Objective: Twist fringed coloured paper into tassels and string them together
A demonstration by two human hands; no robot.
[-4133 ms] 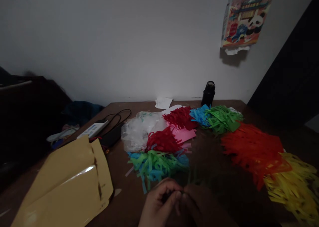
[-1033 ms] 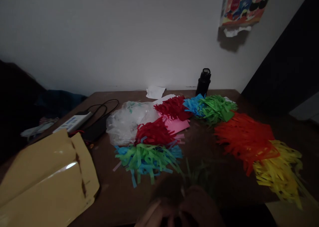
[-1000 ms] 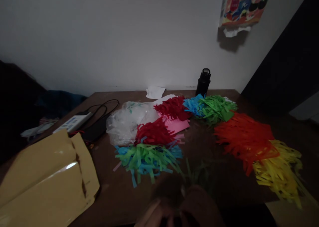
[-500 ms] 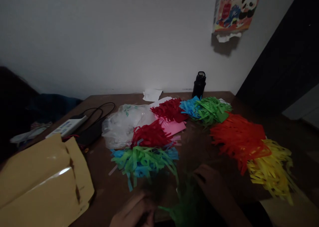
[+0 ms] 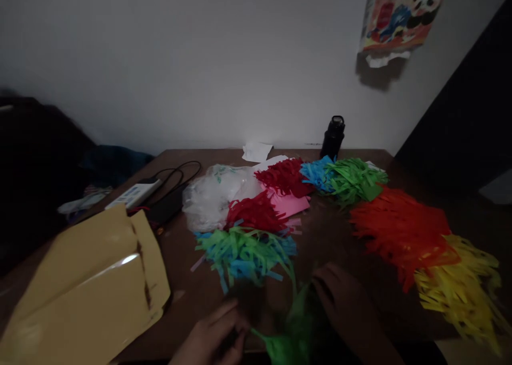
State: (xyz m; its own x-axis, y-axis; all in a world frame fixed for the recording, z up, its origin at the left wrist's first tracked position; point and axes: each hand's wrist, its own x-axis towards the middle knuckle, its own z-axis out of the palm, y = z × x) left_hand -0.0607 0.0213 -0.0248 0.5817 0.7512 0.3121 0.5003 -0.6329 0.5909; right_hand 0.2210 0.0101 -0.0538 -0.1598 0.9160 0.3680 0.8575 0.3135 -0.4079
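Observation:
My left hand (image 5: 218, 333) is at the bottom centre, its fingers curled together in a pinch; what they hold is too dark to make out. My right hand (image 5: 340, 293) is to the right, fingers bent, beside a dim, blurred green paper bundle (image 5: 294, 327). Whether its fingertips grip a strand is unclear. Beyond my hands lies a green and blue fringe pile (image 5: 244, 253), with red fringe (image 5: 258, 210) and pink paper (image 5: 288, 202) behind it.
A tan envelope (image 5: 92, 290) covers the left front of the brown table (image 5: 180, 301). Behind it are a power strip (image 5: 134, 193) and a clear plastic bag (image 5: 212, 194). Orange-red fringe (image 5: 404, 226), yellow fringe (image 5: 460, 285) and a black bottle (image 5: 333, 136) are on the right.
The view has turned slightly left, so the table items appear shifted right. Both hands stay low around the green paper, with my left hand a little higher in the picture.

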